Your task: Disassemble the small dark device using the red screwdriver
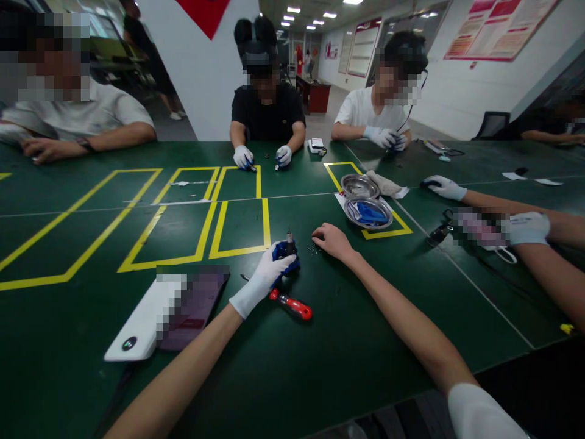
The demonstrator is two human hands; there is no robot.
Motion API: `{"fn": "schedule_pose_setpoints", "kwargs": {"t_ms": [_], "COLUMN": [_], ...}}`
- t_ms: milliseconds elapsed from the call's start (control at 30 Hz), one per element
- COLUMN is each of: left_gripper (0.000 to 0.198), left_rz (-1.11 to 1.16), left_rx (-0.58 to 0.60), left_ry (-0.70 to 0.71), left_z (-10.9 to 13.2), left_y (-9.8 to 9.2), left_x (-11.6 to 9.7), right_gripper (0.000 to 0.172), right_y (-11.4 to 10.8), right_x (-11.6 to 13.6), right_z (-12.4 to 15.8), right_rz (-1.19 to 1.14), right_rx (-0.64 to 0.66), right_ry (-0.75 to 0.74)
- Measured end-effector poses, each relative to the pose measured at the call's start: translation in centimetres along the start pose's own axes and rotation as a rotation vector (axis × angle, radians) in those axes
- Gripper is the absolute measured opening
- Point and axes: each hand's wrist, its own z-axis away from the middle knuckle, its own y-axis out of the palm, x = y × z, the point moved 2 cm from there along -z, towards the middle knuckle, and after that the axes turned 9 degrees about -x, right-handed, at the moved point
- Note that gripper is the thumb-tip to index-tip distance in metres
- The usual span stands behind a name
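Observation:
My left hand (273,271), in a white glove with blue fingertips, is wrapped round a small dark cylindrical part (289,244) with a metal tip pointing up. Just below it, a red and black screwdriver (292,305) lies on the green table (365,341). My bare right hand (329,239) rests on the table to the right, fingers curled beside a few tiny screws (313,249). Whether its fingertips pinch one is too small to make out.
Two metal bowls (360,186) (368,213), the nearer with blue cloth in it, stand beyond my right hand. A white device (145,317) lies at the left. Across the table people in gloves handle small parts; another person's gloved hands (529,228) are at the right.

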Motion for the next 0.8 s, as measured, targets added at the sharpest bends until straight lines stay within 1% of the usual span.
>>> {"fn": "schedule_pose_setpoints", "kwargs": {"t_ms": [167, 267, 367, 467, 567, 667, 733, 767, 800], "left_gripper": [0.055, 0.058, 0.056, 0.053, 0.050, 0.048, 0.050, 0.050, 0.049], "left_rz": [-0.053, -0.108, -0.163, -0.251, -0.345, -0.341, -0.319, -0.309, -0.297], "left_rx": [0.006, -0.006, 0.006, 0.004, -0.003, -0.001, -0.037, -0.065, -0.091], "left_ry": [0.053, 0.061, 0.076, 0.181, 0.312, 0.350, 0.327, 0.308, 0.286], "left_z": [-0.2, 0.0, 0.3, 0.6, 0.9, 0.8, 0.4, 0.3, 0.1], "left_y": [0.1, 0.2, 0.4, 0.4, 0.3, 0.1, -0.1, -0.3, -0.4], "left_x": [0.4, 0.2, -0.2, -0.8, -1.4, -1.6, -1.4, -1.3, -1.1], "right_gripper": [0.014, 0.012, 0.012, 0.012, 0.013, 0.017, 0.023, 0.026, 0.028], "right_y": [0.5, 0.6, 0.6, 0.3, -0.3, -1.5, -2.2, -2.5, -2.7], "right_x": [1.0, 1.5, 1.7, 1.6, 1.9, 3.4, 5.3, 6.5, 7.8], "right_z": [0.4, 0.6, 0.6, 0.5, 0.3, 1.3, 3.2, 4.5, 5.9], "right_rz": [0.069, 0.096, 0.091, 0.061, -0.010, -0.174, -0.296, -0.343, -0.379], "right_rx": [0.003, -0.005, -0.002, 0.012, -0.015, -0.088, -0.119, -0.101, -0.038], "right_ry": [-0.055, -0.076, -0.074, -0.053, -0.034, 0.019, 0.063, 0.061, 0.019]}}
